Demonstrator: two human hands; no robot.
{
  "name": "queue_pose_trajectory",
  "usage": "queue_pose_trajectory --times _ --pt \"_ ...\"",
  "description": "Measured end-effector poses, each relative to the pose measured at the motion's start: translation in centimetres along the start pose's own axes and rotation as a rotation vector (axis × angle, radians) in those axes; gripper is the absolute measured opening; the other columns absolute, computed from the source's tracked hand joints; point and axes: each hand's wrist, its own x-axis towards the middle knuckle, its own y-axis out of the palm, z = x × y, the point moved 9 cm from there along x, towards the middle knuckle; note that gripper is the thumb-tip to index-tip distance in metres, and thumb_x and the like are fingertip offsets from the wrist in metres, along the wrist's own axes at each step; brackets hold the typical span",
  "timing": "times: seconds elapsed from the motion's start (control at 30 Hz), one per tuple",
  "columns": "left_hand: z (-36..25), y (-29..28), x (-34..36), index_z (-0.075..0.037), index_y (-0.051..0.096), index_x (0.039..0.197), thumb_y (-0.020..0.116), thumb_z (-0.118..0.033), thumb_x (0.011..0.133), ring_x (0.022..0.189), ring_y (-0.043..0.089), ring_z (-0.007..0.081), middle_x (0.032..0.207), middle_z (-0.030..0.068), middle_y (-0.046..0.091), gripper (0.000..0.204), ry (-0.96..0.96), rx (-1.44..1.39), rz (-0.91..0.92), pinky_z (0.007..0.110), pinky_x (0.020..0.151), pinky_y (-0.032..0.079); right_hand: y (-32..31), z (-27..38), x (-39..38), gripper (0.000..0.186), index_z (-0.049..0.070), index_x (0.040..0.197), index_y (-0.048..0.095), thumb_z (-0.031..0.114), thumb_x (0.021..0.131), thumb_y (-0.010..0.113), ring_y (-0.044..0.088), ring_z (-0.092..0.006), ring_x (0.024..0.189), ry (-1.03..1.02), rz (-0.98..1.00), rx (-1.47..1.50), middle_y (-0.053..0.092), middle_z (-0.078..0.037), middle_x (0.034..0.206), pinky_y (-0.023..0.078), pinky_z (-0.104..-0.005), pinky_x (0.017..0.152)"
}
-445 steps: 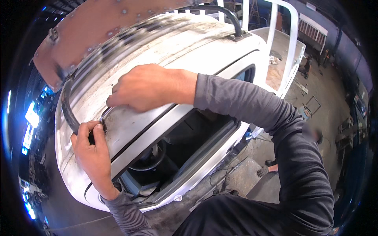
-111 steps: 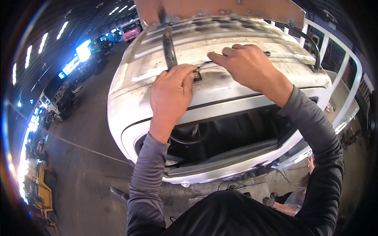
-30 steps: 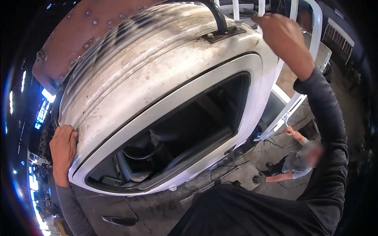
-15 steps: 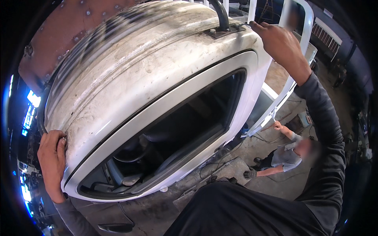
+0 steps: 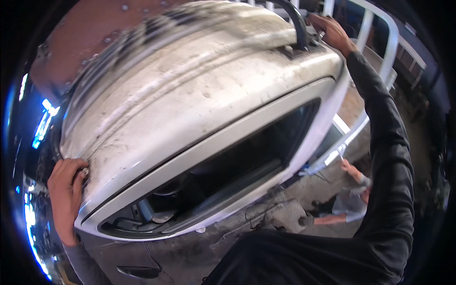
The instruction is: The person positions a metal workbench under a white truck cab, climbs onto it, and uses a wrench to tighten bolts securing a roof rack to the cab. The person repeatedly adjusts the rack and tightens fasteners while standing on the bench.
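Seen from above, on a white cab roof (image 5: 190, 90): at the near front corner, with left hand (image 5: 64, 187) curled, fingers close to a small metal piece (image 5: 86, 172), any grip on it undeterminable. At the near rear corner, with right hand (image 5: 331, 32) bent beside a black tube (image 5: 300, 28) rising from its foot plate (image 5: 294, 54); too blurred to judge for anything held.

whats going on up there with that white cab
A person is reaching across the roof of a white cab. Their left hand is at the roof's left end; the right hand is by the base of a black bar. What it grips is unclear. A co-worker is down beside the cab.
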Motion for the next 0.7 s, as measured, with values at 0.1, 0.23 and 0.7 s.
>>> queue_pose_trajectory --times 0.1,0.23,0.7 --pt "0.8 0.3 -0.3 0.000 0.065 0.101 0.063 -0.001 0.085 0.087 0.059 0.0362 0.093 0.0166 0.064 0.016 -0.079 0.014 0.069 0.042 0.079 0.048 -0.4 1.2 -1.1 0.027 0.003 0.115 0.065 0.002 0.088 0.064 0.061 -0.0353 0.103 -0.085 -0.128 0.121 0.066 -0.014 0.104 0.048 -0.0423 0.093" --pt "0.3 -0.1 0.3 -0.001 0.067 0.106 0.062 0.000 0.085 0.090 0.062 0.0352 0.097 0.0160 0.067 0.022 -0.214 -0.029 0.029 0.041 0.083 0.049 -2.2 2.9 -2.8 0.024 0.004 0.120 0.065 0.008 0.096 0.061 0.060 -0.0386 0.115 -0.058 0.018 0.145 0.066 -0.019 0.116 0.047 -0.0453 0.101" --pt "0.4 -0.2 -0.4 0.003 0.062 0.093 0.063 -0.004 0.087 0.088 0.060 0.0357 0.088 0.0180 0.061 0.009 -0.212 -0.105 -0.049 0.041 0.081 0.047 -7.6 5.9 -5.9 0.047 0.019 0.138 0.064 0.008 0.093 0.060 0.069 -0.0399 0.099 0.039 0.000 -0.061 0.072 -0.019 0.115 0.056 -0.0475 0.086"
